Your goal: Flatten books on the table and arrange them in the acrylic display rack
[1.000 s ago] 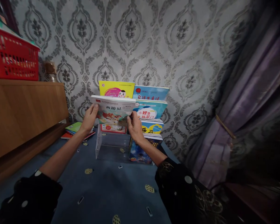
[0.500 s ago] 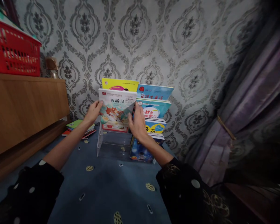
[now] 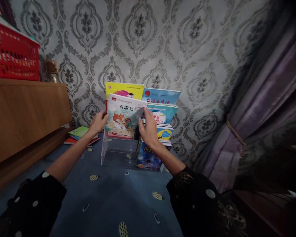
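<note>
Both my hands hold a white picture book [image 3: 123,113] with a colourful cartoon cover, upright in front of a clear acrylic tiered book stand [image 3: 118,153] on the blue carpet. My left hand [image 3: 98,122] grips its left edge, fingers curled. My right hand [image 3: 148,126] grips its right edge. Behind it stand a yellow book [image 3: 124,89] and a red-edged book [image 3: 119,134]. The stand's right half holds blue books [image 3: 161,97] in rising rows, with a dark starry one [image 3: 149,159] lowest in front.
A wooden cabinet [image 3: 27,112] stands on the left with a red plastic basket [image 3: 12,54] on top. A small stack of books [image 3: 80,135] lies on the carpet by the cabinet. A purple tied curtain [image 3: 249,115] hangs on the right. Patterned wallpaper is behind.
The book has tilted from nearly flat to upright, its cover facing me, and moved slightly down toward the stand's left side. Both hands kept hold of its edges.
</note>
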`<action>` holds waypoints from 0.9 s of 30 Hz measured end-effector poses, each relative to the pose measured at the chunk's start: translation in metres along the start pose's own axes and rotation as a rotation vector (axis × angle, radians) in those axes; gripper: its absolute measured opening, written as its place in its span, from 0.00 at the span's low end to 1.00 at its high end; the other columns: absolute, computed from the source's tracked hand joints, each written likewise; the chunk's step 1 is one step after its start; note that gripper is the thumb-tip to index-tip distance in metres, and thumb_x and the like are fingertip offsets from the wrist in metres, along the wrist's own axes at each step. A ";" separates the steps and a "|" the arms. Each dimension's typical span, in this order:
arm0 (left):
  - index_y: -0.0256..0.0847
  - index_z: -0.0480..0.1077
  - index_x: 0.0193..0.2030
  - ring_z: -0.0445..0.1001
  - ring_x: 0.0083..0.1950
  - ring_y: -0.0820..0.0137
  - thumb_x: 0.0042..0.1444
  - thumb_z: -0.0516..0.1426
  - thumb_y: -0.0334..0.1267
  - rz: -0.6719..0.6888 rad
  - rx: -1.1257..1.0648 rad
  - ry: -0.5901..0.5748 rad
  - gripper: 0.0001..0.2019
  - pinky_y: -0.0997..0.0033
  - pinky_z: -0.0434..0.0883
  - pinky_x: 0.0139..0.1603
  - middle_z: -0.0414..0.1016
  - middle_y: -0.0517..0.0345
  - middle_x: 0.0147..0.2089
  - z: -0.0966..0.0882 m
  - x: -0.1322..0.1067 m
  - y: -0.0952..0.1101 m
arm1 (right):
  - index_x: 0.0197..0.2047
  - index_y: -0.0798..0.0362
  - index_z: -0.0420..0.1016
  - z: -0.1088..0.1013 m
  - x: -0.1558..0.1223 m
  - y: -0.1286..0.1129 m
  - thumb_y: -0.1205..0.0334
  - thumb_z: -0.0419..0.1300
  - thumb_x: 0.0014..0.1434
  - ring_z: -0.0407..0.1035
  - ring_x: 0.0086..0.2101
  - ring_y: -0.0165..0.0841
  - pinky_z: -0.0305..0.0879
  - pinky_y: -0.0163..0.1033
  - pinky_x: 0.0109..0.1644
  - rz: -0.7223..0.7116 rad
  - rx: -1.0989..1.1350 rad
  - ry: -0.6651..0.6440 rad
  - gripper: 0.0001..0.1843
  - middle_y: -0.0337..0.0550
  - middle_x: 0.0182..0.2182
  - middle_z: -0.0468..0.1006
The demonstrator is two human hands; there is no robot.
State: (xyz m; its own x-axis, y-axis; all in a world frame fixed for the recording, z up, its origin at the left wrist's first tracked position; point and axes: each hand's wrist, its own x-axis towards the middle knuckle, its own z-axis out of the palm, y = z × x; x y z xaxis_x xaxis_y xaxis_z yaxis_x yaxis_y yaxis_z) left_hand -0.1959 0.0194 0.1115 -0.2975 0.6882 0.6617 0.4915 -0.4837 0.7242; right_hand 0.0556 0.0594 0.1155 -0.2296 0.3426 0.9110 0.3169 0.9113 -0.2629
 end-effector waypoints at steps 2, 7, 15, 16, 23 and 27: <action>0.41 0.66 0.31 0.68 0.34 0.69 0.52 0.55 0.46 -0.002 -0.023 -0.019 0.10 0.70 0.73 0.32 0.67 0.60 0.32 0.000 -0.001 0.000 | 0.68 0.51 0.57 -0.003 -0.001 -0.001 0.63 0.48 0.65 0.59 0.62 0.48 0.58 0.65 0.65 -0.011 -0.013 0.019 0.28 0.56 0.62 0.65; 0.40 0.67 0.33 0.67 0.34 0.71 0.52 0.55 0.47 0.009 -0.058 -0.056 0.11 0.72 0.74 0.33 0.67 0.61 0.33 -0.003 -0.003 -0.002 | 0.67 0.51 0.58 -0.005 -0.001 0.000 0.62 0.48 0.65 0.58 0.63 0.48 0.55 0.65 0.67 -0.021 -0.016 0.039 0.27 0.56 0.63 0.64; 0.40 0.66 0.34 0.68 0.35 0.70 0.51 0.54 0.48 0.003 -0.088 -0.053 0.13 0.73 0.72 0.33 0.67 0.61 0.33 -0.006 -0.005 -0.002 | 0.65 0.50 0.61 0.001 0.017 -0.003 0.63 0.49 0.63 0.61 0.60 0.47 0.59 0.63 0.65 -0.045 0.011 0.058 0.27 0.54 0.60 0.67; 0.40 0.67 0.35 0.68 0.35 0.70 0.51 0.54 0.48 0.010 -0.087 -0.049 0.13 0.73 0.72 0.33 0.67 0.61 0.34 -0.006 -0.006 -0.002 | 0.65 0.50 0.62 0.000 0.018 -0.003 0.64 0.49 0.63 0.62 0.60 0.47 0.60 0.63 0.64 -0.049 0.016 0.068 0.27 0.54 0.59 0.67; 0.39 0.68 0.38 0.70 0.37 0.69 0.50 0.55 0.50 0.006 -0.068 -0.088 0.16 0.71 0.74 0.36 0.71 0.59 0.37 -0.001 -0.007 -0.009 | 0.62 0.51 0.66 0.000 0.009 -0.001 0.66 0.50 0.61 0.64 0.57 0.46 0.62 0.61 0.63 -0.013 -0.009 0.154 0.25 0.55 0.56 0.69; 0.39 0.68 0.35 0.71 0.35 0.68 0.50 0.53 0.51 -0.021 -0.028 -0.086 0.16 0.68 0.75 0.35 0.70 0.59 0.34 0.001 -0.009 -0.018 | 0.63 0.51 0.64 0.009 0.014 -0.008 0.66 0.49 0.61 0.63 0.58 0.45 0.62 0.61 0.63 -0.026 -0.013 0.118 0.26 0.54 0.57 0.69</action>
State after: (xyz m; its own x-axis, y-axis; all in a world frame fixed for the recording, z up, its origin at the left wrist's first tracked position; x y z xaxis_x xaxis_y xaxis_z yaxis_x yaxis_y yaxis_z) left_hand -0.2016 0.0221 0.0923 -0.2356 0.7418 0.6279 0.4622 -0.4828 0.7439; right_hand 0.0417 0.0592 0.1270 -0.1287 0.2888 0.9487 0.3241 0.9164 -0.2350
